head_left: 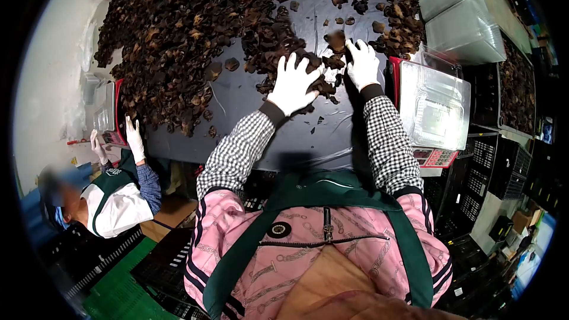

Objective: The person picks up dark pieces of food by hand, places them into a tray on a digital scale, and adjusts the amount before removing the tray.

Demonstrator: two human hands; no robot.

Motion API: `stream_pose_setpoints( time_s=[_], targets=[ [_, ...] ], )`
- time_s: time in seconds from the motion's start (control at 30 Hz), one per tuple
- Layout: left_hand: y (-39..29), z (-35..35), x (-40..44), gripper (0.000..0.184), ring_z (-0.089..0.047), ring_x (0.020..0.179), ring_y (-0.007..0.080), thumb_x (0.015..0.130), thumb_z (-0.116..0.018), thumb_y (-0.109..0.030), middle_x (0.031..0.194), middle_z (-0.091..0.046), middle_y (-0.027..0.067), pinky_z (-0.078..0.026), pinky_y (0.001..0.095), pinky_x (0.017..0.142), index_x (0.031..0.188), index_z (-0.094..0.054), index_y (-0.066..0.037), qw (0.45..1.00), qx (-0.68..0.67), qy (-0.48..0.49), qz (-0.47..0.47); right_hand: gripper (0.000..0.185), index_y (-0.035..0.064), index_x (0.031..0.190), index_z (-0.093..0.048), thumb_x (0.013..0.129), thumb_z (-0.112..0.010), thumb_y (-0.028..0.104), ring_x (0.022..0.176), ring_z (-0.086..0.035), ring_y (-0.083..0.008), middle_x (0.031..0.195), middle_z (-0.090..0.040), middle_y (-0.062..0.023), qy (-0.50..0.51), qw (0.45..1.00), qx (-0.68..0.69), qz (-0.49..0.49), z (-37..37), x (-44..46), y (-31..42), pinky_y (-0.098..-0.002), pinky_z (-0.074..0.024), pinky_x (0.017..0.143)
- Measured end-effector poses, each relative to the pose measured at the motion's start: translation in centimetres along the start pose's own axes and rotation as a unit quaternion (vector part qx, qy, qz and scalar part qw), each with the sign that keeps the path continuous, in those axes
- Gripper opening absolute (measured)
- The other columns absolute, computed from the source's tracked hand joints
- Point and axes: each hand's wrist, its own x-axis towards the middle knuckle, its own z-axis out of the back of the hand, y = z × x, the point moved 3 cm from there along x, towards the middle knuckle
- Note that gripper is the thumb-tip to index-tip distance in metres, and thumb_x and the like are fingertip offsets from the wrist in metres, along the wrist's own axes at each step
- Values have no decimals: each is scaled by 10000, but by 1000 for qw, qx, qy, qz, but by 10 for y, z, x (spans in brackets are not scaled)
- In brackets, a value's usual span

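My left hand (290, 86), in a white glove, lies palm down with its fingers spread over dark brown, crinkled pieces that look like wood ear mushrooms (269, 41). To its right, my right hand (363, 66), also gloved, is stretched out with fingers apart beside a few loose pieces. A blurred brown piece (335, 40) is just left of its fingertips; I cannot tell whether they touch. Right of that hand, a clear plastic box (438, 109) rests on a red scale (440, 158). Neither hand visibly grips anything, though the palms are hidden.
A large heap of mushrooms (172, 29) covers the dark table sheet (246, 115) at the left and back. Stacked clear containers (465, 29) stand at the right. Black crates (510, 169) line the right side. At the left, another person (115, 201) has gloved hands near a second scale (118, 106).
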Motion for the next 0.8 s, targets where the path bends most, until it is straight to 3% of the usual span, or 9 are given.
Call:
stream_pose_setpoints(
  time_s=[0.13, 0.23, 0.33, 0.37, 0.43, 0.53, 0.6, 0.73, 0.8],
  targets=[
    [8, -5, -41, 673, -263, 1424, 487, 794, -734, -523, 1559, -338, 204, -177, 688, 1131, 1391, -570, -262, 999, 47, 21, 18, 270, 114, 1093, -656, 826, -661, 153, 1148, -543, -308, 1126, -637, -77, -15, 998, -31, 48, 13, -25, 12, -491, -406, 965],
    [9, 20, -41, 637, -209, 1437, 529, 746, -749, -586, 1579, -305, 208, -155, 699, 1128, 1262, -693, -218, 995, -22, 75, 66, 183, 117, 981, -666, 809, -695, 171, 1184, -525, -325, 1100, -639, -78, -47, 996, -30, 66, 20, -66, 14, -539, -344, 1033],
    [9, 48, -2, 406, -441, 1308, 474, 828, -729, -448, 1439, -501, 227, -336, 562, 1099, 1078, -756, -130, 994, -83, -75, 2, 215, 139, 972, -662, 773, -740, 168, 1261, -476, -335, 1151, -617, -55, -78, 995, 25, 55, 43, -103, 30, -574, -287, 1083],
    [10, 59, 21, 278, -591, 1141, 392, 873, -704, -314, 1279, -629, 208, -470, 454, 986, 1036, -748, -93, 987, -134, -87, -8, 225, 148, 956, -651, 759, -759, 172, 1290, -444, -331, 1184, -602, -39, -81, 994, 49, 50, 49, -114, 35, -575, -260, 1098],
    [25, 21, 60, 220, -654, 1013, 329, 884, -675, -215, 1128, -694, 165, -526, 410, 882, 1050, -738, -85, 973, -109, -201, -14, 200, 107, 954, -637, 783, -741, 109, 1161, -541, -317, 1104, -626, -70, -89, 982, 162, 36, 61, -129, 41, -490, -387, 1006],
    [36, -15, 124, 290, -659, 998, 331, 895, -624, -127, 1075, -703, 147, -529, 409, 874, 1174, -694, -97, 982, -107, -153, 14, 95, 16, 947, -591, 911, -667, 60, 776, -645, -221, 916, -647, -120, -14, 914, 396, -86, 56, -150, 39, -352, -521, 711],
    [33, -25, 152, 370, -651, 1013, 347, 881, -612, -100, 1077, -697, 160, -522, 424, 889, 1249, -649, -102, 989, -117, -85, 37, 66, -2, 997, -622, 967, -600, 52, 690, -622, -154, 866, -652, -95, 66, 799, 553, -228, 49, -165, 34, -291, -521, 663],
    [38, -47, 166, 380, -633, 1079, 371, 863, -636, -134, 1146, -688, 180, -501, 416, 961, 1240, -654, -89, 983, -177, 14, 44, 194, -8, 1105, -656, 1014, -511, 83, 617, -586, -114, 793, -640, -71, 70, 639, 687, -339, 66, -171, 40, -237, -496, 590],
    [37, -38, 151, 337, -694, 984, 285, 878, -674, -160, 1102, -717, 155, -528, 353, 904, 1191, -671, -35, 949, -282, -103, 93, 242, -8, 1146, -661, 1026, -483, 105, 580, -562, -106, 769, -631, -72, 99, 603, 712, -346, 55, -180, 26, -226, -474, 547]
  ],
)
